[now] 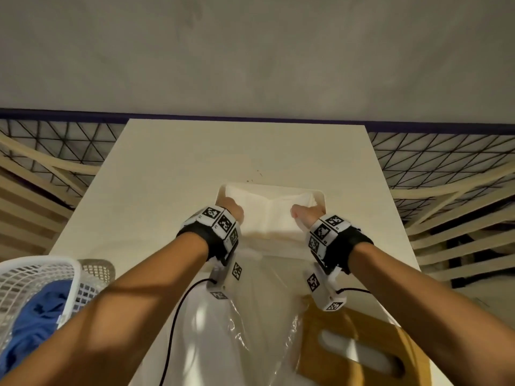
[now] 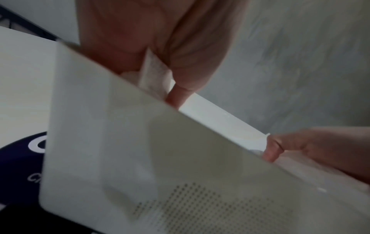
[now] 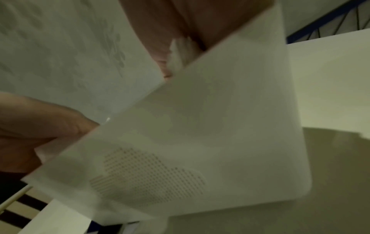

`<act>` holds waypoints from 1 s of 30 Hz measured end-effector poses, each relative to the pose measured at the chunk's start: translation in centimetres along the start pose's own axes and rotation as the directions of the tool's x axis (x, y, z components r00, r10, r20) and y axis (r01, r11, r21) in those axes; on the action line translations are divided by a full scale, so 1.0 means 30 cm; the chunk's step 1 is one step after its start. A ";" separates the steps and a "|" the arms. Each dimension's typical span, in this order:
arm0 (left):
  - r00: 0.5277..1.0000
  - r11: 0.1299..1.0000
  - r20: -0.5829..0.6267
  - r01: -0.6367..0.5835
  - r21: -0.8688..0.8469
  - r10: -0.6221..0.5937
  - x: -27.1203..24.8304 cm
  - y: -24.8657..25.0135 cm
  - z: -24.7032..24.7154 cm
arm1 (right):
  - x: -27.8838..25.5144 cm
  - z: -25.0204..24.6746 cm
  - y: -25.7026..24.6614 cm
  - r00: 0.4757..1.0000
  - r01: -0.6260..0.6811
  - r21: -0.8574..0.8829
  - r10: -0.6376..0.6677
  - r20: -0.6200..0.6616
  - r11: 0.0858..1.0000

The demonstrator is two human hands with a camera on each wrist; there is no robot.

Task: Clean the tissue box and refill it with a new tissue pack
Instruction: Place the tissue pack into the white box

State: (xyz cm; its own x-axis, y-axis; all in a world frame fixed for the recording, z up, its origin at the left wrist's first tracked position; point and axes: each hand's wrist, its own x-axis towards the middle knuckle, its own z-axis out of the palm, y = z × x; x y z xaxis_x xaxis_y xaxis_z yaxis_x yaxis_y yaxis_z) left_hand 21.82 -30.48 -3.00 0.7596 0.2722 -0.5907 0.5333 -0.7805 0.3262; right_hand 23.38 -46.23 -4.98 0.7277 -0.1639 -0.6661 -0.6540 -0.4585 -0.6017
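Refill step: the left hand (image 1: 232, 208) and right hand (image 1: 308, 214) pinch the white folded tissue stack (image 1: 274, 211), lowering it into the white plastic tissue box (image 1: 320, 194) at 12 o'clock; next, probably release it and fit the wooden slotted lid (image 1: 359, 355).

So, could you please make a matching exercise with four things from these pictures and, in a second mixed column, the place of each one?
Things:
1. tissue stack
2. wooden lid
3. blue cloth
4. clear plastic wrapper

Places:
A. in the white mesh basket at the near left
B. on the table, near right corner
C. inside the white tissue box, under both hands
D. on the table between the forearms

Pairs: 1-C, 2-B, 3-A, 4-D
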 end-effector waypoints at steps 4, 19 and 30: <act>1.000 0.999 -0.012 0.016 0.032 -0.016 -0.019 -0.007 -0.048 | -0.044 -0.026 -0.035 0.996 0.084 -0.028 -0.085 -0.039 0.996; 0.976 0.963 0.157 -0.182 0.198 0.152 -0.041 -0.027 -0.019 | -0.076 0.012 -0.024 0.933 0.298 -0.904 -0.295 0.208 0.307; 0.974 0.938 -0.039 -0.223 -0.265 0.221 -0.333 -0.260 -0.057 | -0.377 0.061 0.019 0.816 0.545 -0.563 -0.547 0.186 0.622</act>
State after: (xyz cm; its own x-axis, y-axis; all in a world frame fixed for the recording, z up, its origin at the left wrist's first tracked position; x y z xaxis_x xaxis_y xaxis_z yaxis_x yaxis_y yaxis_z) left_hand 10.69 -26.15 1.62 0.8728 0.1149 -0.4744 0.4290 -0.6441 0.6333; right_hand 14.40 -43.05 1.42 0.9132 0.2798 -0.2964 0.1065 -0.8657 -0.4890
